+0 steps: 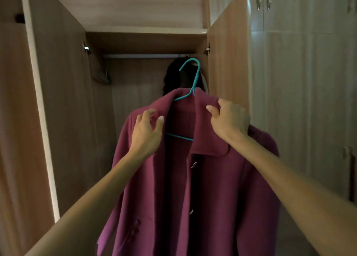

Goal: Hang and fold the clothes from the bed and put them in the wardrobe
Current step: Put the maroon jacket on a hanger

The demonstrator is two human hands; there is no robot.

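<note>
A maroon coat hangs on a teal wire hanger that I hold up in front of the open wardrobe. My right hand grips the coat's right shoulder near the collar. My left hand has curled fingers on the left lapel. The hanger's hook sits just below the metal rail, not over it. The coat's front is open, with metal fasteners showing down the middle.
A dark garment hangs on the rail at the right, behind the hook. The open wardrobe doors stand at both sides. Pale closed cupboard doors fill the right wall. A shelf board lies above the rail.
</note>
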